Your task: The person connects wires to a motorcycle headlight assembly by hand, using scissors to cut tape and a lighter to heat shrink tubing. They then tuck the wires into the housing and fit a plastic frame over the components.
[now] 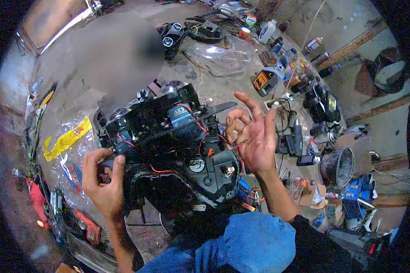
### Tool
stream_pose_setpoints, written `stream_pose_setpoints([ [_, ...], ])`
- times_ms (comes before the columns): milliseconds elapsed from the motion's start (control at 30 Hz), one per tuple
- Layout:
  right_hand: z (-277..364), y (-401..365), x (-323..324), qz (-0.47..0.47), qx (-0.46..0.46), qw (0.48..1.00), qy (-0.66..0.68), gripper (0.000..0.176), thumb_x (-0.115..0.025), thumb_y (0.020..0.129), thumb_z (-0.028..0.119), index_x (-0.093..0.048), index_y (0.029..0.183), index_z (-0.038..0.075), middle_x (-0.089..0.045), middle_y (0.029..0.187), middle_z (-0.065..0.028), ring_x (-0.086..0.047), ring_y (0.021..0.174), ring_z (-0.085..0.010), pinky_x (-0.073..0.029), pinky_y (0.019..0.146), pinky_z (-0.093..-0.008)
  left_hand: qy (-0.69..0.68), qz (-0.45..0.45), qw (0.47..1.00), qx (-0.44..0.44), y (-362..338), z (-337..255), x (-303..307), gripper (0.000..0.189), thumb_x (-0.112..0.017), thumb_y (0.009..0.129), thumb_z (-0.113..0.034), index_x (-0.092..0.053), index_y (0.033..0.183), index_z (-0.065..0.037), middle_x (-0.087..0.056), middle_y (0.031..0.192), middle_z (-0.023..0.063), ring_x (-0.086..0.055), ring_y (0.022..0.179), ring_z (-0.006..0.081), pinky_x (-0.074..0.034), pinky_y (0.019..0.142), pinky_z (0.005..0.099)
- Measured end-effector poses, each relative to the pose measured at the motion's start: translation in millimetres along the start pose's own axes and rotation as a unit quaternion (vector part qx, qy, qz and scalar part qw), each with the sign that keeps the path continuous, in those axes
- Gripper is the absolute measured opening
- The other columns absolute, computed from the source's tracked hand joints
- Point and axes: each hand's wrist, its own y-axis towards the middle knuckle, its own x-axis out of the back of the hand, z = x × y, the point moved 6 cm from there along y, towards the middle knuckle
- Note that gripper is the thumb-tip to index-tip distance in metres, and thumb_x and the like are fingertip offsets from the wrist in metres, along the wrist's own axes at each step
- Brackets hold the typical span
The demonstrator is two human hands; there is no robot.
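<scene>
Grey concrete floor (77,68) runs away on all sides, scattered with tools, bottles and car parts. A clear lens cover (218,57) lies at the far middle, a white bottle (267,31) beyond it, an orange-faced meter (264,81) to the right, and a yellow plastic bag (66,139) on the left. In the near middle, above a blue-clad knee (255,241), a black headlight housing (177,150) is held up with its back towards the camera, and red leads (200,132) loop across it. The left hand (102,182) has thumb and fingers clamped on the housing's left edge. The right hand (255,136) is at its right side. There the thumb and forefinger are pinched together on a thin wire (232,144) that comes out of the housing, and the other fingers are spread wide. I judge the wire to be the weak point, since a tug while the housing tilts could pull it from its joint or snap it. Only the left hand really holds the housing, so a slip at that edge could drop it onto the hard floor and crack the plastic. The loose red leads could also snag on the fingers.
</scene>
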Motion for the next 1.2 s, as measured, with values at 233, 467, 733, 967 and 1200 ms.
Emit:
stream_pose_setpoints([
  [233, 8, -9, 23, -0.086, 0.080, 0.937, -0.330, 0.041, -0.049, 0.108, 0.029, -0.060, 0.135, 0.000, -0.063, 0.116, -0.0096, -0.062, 0.102, -0.0178, -0.049, 0.094, -0.0314, -0.013, 0.025, 1.000, 0.010, 2, 2, 5, 0.017, -0.077, 0.086, -0.003, -0.069, 0.102, -0.002, -0.066, 0.101, 0.0049, -0.055, 0.072, 0.0103, -0.044, 0.062, 0.0248],
  [467, 31, -36, -12, -0.046, 0.227, 0.798, -0.556, 0.040, -0.074, 0.085, 0.009, -0.065, 0.123, 0.002, -0.062, 0.126, -0.0132, -0.058, 0.119, -0.0279, -0.044, 0.106, -0.0396, 0.010, 0.023, 0.999, -0.028, 5, 0, 12, 0.021, -0.079, 0.084, -0.004, -0.069, 0.103, -0.002, -0.068, 0.104, 0.0086, -0.062, 0.078, 0.0181, -0.050, 0.073, 0.0297],
  [733, 22, 3, -26, -0.007, 0.250, 0.876, -0.412, 0.043, -0.072, 0.094, 0.007, -0.054, 0.133, 0.008, -0.062, 0.130, -0.0124, -0.060, 0.121, -0.0228, -0.046, 0.105, -0.0363, 0.005, 0.084, 0.996, -0.019, 10, 17, 14, 0.026, -0.077, 0.084, -0.004, -0.072, 0.109, -0.004, -0.072, 0.108, 0.0124, -0.071, 0.100, 0.0284, -0.054, 0.089, 0.0364],
  [967, 27, 15, -31, -0.046, 0.232, 0.871, -0.431, 0.017, -0.070, 0.092, -0.005, -0.070, 0.108, -0.001, -0.070, 0.108, -0.0087, -0.067, 0.100, -0.0164, -0.053, 0.090, -0.0292, -0.025, 0.041, 0.998, -0.028, 8, 27, 11, 0.024, -0.076, 0.082, 0.002, -0.074, 0.105, -0.004, -0.073, 0.102, 0.0111, -0.072, 0.094, 0.0264, -0.055, 0.084, 0.0343],
  [1200, 29, 12, -33, -0.062, 0.217, 0.889, -0.398, 0.017, -0.066, 0.095, -0.008, -0.068, 0.111, -0.003, -0.070, 0.109, -0.0093, -0.069, 0.102, -0.0172, -0.055, 0.090, -0.0292, -0.023, -0.005, 0.999, -0.030, 9, 26, 9, 0.022, -0.075, 0.080, 0.006, -0.073, 0.100, -0.004, -0.072, 0.097, 0.0110, -0.071, 0.090, 0.0244, -0.055, 0.080, 0.0335],
])
